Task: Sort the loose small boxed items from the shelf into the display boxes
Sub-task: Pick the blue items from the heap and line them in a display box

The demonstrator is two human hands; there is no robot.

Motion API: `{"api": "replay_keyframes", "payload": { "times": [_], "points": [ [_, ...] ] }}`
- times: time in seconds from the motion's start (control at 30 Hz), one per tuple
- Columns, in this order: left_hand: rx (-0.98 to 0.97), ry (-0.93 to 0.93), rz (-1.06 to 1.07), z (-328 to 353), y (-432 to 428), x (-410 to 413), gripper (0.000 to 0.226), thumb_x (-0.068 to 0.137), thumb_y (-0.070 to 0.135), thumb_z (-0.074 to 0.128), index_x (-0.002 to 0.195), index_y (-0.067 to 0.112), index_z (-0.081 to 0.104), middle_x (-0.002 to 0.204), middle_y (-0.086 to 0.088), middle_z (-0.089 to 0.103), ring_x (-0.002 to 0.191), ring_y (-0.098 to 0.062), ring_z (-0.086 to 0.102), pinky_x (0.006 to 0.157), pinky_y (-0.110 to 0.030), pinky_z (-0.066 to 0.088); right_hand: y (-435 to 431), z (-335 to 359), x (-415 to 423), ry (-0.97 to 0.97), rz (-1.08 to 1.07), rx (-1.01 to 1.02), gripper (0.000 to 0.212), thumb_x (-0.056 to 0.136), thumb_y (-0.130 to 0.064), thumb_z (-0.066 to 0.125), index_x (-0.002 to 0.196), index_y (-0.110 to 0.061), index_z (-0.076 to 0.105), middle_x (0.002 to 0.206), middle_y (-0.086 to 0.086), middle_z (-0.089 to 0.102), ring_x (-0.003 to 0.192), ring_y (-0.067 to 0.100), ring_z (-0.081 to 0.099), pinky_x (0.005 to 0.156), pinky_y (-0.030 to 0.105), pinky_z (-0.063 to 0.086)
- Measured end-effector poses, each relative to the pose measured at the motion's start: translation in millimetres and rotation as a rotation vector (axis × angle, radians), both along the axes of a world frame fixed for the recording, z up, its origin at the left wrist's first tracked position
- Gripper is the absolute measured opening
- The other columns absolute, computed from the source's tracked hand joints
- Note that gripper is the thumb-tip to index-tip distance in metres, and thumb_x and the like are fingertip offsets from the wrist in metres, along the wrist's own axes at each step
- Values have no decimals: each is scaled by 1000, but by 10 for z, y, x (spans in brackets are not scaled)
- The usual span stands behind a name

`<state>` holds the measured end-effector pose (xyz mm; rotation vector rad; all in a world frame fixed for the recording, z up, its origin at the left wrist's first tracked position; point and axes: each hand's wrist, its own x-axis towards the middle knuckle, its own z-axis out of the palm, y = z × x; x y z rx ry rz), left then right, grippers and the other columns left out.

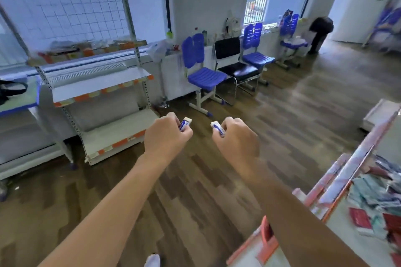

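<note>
Here, nearest at the bottom edge, the tip of a white shoe (153, 259) shows on the wooden floor (195, 193). Both bare forearms reach forward over that floor, backs of the hands upward.

The left hand (167, 135) has its fingers curled under and pinches the left box (185, 123), a small blue-and-white pack whose white end sticks out up and to the right. The right hand (237, 137) is curled the same way round the right box (217, 127), a pack of the same kind, with its white end pointing up and left. The two boxes are near each other but apart, both held in the air above the floor and well away from any shelf.

At the near right stands a store shelf (335, 212) with an orange edge strip. On its deck lies a blurred heap of loose packets (373, 195), teal and white, with a red box (361, 220) beside them.

Farther left is a white shelving unit (102, 84) with orange tags along its edges. Beyond it, blue chairs (201, 67) and a black chair (235, 67) line the wall under the windows. A person in dark clothes (320, 30) bends over at the far right.
</note>
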<state>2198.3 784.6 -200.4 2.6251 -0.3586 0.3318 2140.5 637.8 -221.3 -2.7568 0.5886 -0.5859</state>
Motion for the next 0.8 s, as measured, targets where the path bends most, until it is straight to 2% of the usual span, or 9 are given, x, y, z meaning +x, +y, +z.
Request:
{"api": "replay_keyframes", "payload": {
  "times": [0.17,0.33,0.47,0.6,0.7,0.8],
  "points": [
    [-54,-3,-223,-138,-302,929,19,86,36,61,88,17,60,76,6,60,64,-6,54,52,-19,37,-243,-114,552,15,-205,44,25,91,-40,49,89,-16,56,86,1,58,77,27,59,63,31,41],
    [-86,48,-451,-138,-664,1612,20,84,33,60,86,13,60,77,1,64,75,-19,61,67,-32,52,-405,-128,915,-9,-442,60,23,90,-41,52,87,-18,56,84,0,57,72,27,57,58,31,38],
    [-109,79,-631,-142,-1079,1878,21,85,33,57,91,13,64,81,-1,66,82,-24,60,66,-31,47,-590,-112,1002,-8,-587,92,22,91,-39,53,84,-18,54,79,0,59,66,20,52,59,32,42],
    [-95,94,-807,-180,-1626,1946,23,86,35,55,90,16,68,87,-2,64,88,-24,56,66,-30,42,-835,-26,862,4,-737,64,21,93,-36,53,90,-16,56,82,-3,51,72,17,47,61,30,30],
    [-98,136,-934,-177,-2126,1896,19,85,34,57,88,19,67,86,2,62,85,-19,52,62,-27,34,-1120,-39,738,-7,-846,46,23,92,-37,53,92,-15,58,86,0,58,79,23,58,64,33,41],
    [-102,225,-1063,-155,-2685,1768,13,84,37,60,85,25,62,84,5,61,82,-18,54,62,-28,35,-1490,-116,610,-49,-942,30,25,91,-38,53,96,-15,60,98,5,63,86,25,62,67,35,48]
  ]
}}
